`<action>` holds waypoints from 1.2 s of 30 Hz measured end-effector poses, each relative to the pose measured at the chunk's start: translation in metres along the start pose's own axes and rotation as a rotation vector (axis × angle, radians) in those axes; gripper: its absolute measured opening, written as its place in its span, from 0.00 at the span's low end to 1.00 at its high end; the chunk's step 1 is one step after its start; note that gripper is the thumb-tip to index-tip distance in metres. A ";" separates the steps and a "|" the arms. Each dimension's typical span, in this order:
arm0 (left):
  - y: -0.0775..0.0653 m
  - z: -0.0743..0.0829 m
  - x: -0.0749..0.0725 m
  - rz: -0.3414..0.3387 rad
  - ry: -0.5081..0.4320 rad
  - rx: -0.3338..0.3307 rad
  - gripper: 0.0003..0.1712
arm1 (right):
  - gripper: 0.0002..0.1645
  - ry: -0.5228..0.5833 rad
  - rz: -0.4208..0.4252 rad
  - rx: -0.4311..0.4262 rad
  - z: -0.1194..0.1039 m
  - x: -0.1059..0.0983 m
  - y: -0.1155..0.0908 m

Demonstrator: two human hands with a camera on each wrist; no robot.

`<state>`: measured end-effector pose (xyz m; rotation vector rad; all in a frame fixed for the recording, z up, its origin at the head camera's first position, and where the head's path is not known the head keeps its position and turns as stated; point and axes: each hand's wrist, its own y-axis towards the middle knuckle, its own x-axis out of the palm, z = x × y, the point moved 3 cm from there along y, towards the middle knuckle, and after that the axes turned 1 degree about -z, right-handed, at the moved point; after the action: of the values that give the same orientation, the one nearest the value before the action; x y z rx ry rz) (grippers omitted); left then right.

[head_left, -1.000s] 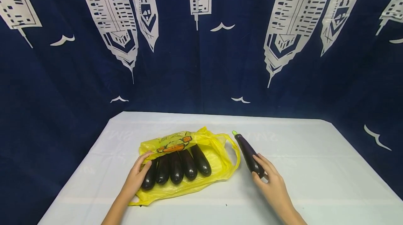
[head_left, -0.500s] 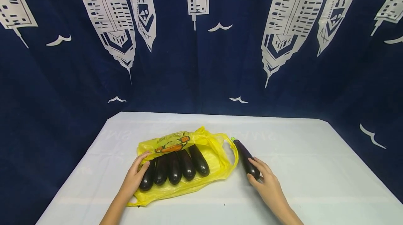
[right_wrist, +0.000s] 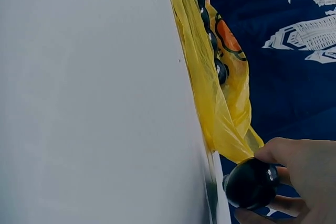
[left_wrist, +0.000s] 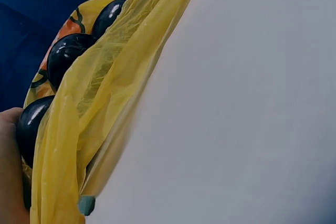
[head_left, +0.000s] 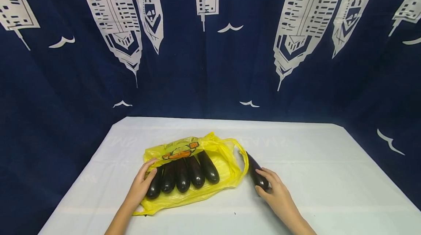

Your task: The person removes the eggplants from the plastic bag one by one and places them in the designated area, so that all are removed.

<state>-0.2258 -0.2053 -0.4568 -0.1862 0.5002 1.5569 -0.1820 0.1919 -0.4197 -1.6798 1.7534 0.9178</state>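
A yellow plastic bag (head_left: 227, 171) lies on its side with its mouth toward me. Several dark, glossy eggplants (head_left: 182, 178) sit side by side inside, round ends outward. My left hand (head_left: 141, 180) holds the bag's left edge, its thumb beside the leftmost eggplant (left_wrist: 31, 129); its fingertips are partly hidden. My right hand (head_left: 277, 191) grips another eggplant (head_left: 258, 176) by its thick end, just right of the bag. In the right wrist view, fingers and thumb wrap round that eggplant (right_wrist: 252, 184). Its stem end is hidden behind the bag's loop handle (head_left: 244, 156).
A white-covered table (head_left: 329, 176) carries everything. Behind it hangs a dark blue curtain (head_left: 184, 81) with white building and bird prints. Small dark specks dot the table near its front.
My right hand has moved the eggplant left and toward me, so its green stem end has passed out of sight behind the bag handle. My left hand stays at the bag.
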 end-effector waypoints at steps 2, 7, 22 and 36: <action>0.000 0.001 0.000 -0.002 -0.003 0.000 0.23 | 0.29 -0.005 -0.020 0.011 0.000 0.001 -0.001; 0.000 0.001 0.000 -0.005 -0.003 0.001 0.23 | 0.29 -0.015 -0.042 0.000 0.000 0.005 -0.003; 0.000 0.000 0.001 -0.007 -0.021 -0.005 0.23 | 0.28 -0.126 -0.023 -0.053 -0.003 0.008 -0.005; 0.000 0.001 0.002 -0.012 -0.026 -0.020 0.24 | 0.24 -0.144 0.119 -0.187 -0.010 0.003 -0.009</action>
<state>-0.2263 -0.2030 -0.4571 -0.1837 0.4632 1.5515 -0.1729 0.1827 -0.4166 -1.5905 1.7303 1.2589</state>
